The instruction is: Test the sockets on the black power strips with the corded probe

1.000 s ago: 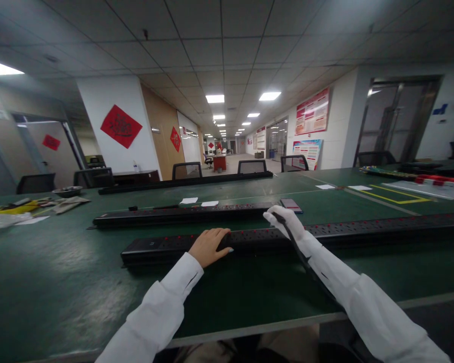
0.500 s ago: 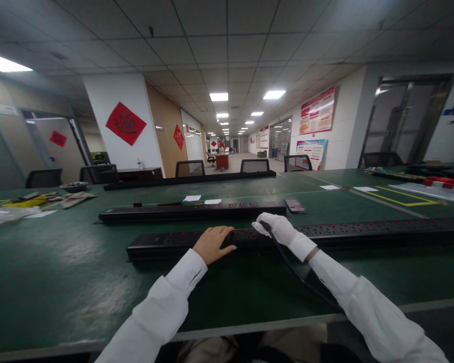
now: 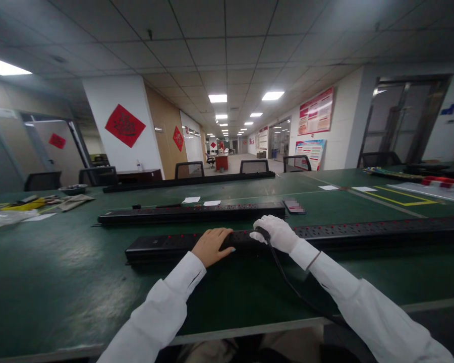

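Note:
A long black power strip (image 3: 344,232) with rows of sockets and small red lights lies across the table before me. My left hand (image 3: 213,246), bare, rests on its left part, fingers stretched over the top and thumb apart along the front side. To the right of it, my right hand (image 3: 278,233) in a white glove is closed around a black plug (image 3: 264,233), held down at the sockets. The glove hides the plug's prongs, so I cannot tell how far they sit in a socket. From the plug a black cable (image 3: 287,282) runs down over the table's front edge.
Behind lies a shorter power strip (image 3: 196,213), with a phone (image 3: 294,206) at its right end and white papers (image 3: 191,200) beyond. Another dark strip (image 3: 189,181) is along the far edge. Tools and a yellow item (image 3: 24,202) lie left; red-and-white parts (image 3: 444,182) lie right.
My right hand has shifted slightly and its wrist has turned a little, with the plug still in it over the strip. My left hand stays in place on the strip.

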Available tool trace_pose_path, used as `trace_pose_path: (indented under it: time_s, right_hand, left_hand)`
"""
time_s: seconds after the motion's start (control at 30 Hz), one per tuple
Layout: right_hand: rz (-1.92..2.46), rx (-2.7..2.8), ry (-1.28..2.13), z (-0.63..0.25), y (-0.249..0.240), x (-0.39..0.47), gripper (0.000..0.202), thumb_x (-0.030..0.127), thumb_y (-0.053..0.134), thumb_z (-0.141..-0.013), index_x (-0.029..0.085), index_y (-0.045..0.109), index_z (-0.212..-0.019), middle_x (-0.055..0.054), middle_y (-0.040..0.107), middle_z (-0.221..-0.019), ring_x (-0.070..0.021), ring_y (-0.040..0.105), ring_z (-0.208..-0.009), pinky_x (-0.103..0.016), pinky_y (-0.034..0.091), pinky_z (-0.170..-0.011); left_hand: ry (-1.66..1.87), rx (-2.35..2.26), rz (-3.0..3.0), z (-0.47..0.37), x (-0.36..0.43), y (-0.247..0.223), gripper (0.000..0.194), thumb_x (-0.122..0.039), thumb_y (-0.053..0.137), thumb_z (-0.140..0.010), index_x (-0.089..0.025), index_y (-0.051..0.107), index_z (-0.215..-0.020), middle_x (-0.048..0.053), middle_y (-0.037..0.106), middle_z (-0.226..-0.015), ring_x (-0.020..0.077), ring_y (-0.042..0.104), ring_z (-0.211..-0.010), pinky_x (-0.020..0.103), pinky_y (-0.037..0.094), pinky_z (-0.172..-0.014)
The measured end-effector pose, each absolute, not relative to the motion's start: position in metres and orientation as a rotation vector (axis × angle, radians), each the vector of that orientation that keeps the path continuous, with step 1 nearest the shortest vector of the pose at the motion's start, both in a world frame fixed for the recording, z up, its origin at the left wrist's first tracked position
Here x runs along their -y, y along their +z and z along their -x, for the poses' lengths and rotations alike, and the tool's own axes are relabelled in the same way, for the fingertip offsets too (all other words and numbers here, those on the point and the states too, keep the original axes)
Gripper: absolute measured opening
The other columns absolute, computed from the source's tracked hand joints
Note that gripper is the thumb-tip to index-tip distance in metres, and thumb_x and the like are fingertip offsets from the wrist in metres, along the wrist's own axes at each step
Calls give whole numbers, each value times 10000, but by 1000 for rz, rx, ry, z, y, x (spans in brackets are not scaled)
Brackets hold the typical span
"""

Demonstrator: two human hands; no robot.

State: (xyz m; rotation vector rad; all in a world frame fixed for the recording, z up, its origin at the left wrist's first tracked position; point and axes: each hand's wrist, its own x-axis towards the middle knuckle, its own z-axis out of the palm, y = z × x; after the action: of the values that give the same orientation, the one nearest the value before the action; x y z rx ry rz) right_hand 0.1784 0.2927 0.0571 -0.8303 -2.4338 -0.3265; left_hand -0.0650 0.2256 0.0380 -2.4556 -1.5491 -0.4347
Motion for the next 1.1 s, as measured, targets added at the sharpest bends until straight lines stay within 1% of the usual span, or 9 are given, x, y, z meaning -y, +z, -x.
trace_pose_path:
  time_s: [0.23,0.37,0.53,0.77,1.1]
  right_hand:
    - [797,2390,-265,-179,56,-287,238,407,448,-830,211,581,-845,-39,553,-814,-135,490,-788,-255,373,-733]
    - [812,2387,-268,-178,57,-287,233,403,443,-831,213,578,-827,-36,555,-806,-135,496,-782,-252,379,-714]
    - [803,2383,-273,-178,57,-287,236,404,461,-818,202,572,-774,-37,560,-786,-132,502,-754,-247,383,-692]
    - [776,2388,-283,-178,59,-286,228,392,457,-819,198,568,-772,-38,569,-783,-131,500,-735,-245,383,-675]
    - [776,2365,-288,-176,59,-286,203,351,459,-814,195,560,-730,-40,566,-754,-131,499,-715,-248,381,-662]
  left_hand:
    - [-449,1546,2457,65,-225,37,528,-501,432,-804,-216,364,-1243,70,506,-1197,223,470,-1088,386,358,-917]
    - [-446,1557,2466,65,-224,38,532,-506,427,-805,-217,362,-1246,74,504,-1203,226,468,-1095,391,355,-921]
    - [-452,1585,2456,63,-223,40,568,-504,436,-801,-206,321,-1272,84,491,-1224,229,458,-1113,388,347,-928]
    - [-469,1579,2466,63,-222,41,476,-485,458,-796,-218,400,-1186,67,522,-1169,221,483,-1072,376,360,-907]
    - [-447,1569,2468,62,-221,43,474,-469,457,-801,-222,389,-1199,70,518,-1169,226,479,-1076,377,354,-910]
